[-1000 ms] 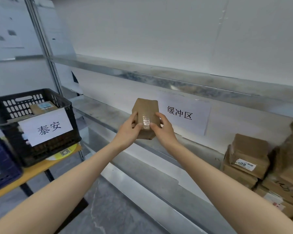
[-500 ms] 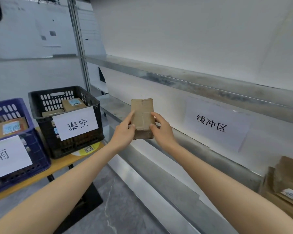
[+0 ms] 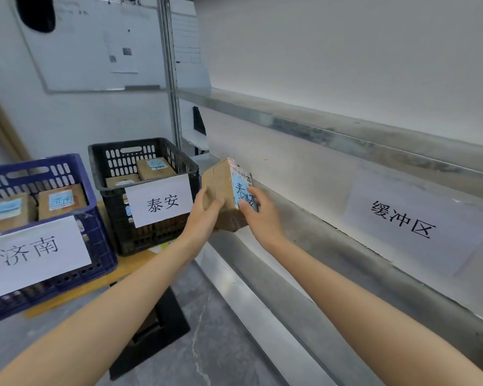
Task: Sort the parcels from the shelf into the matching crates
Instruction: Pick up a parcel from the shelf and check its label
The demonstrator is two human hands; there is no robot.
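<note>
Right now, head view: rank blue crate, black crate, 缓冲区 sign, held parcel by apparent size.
1. blue crate, though it is nearest and cropped by the frame.
2-3. black crate and 缓冲区 sign look alike, so not ranked.
4. held parcel.

Both hands hold one brown parcel (image 3: 219, 181) in front of the metal shelf (image 3: 304, 235). Left hand (image 3: 204, 210) grips its plain side; right hand (image 3: 260, 218) grips the face with a blue label (image 3: 241, 192) marked 泰安. Just left of it, a black crate (image 3: 117, 235) signed 泰安 holds taped boxes (image 3: 155, 168). Beside that, a blue crate (image 3: 103, 246) signed 济南, also with boxes (image 3: 62, 203). A paper sign (image 3: 402, 221) on the shelf back reads 缓冲区.
</note>
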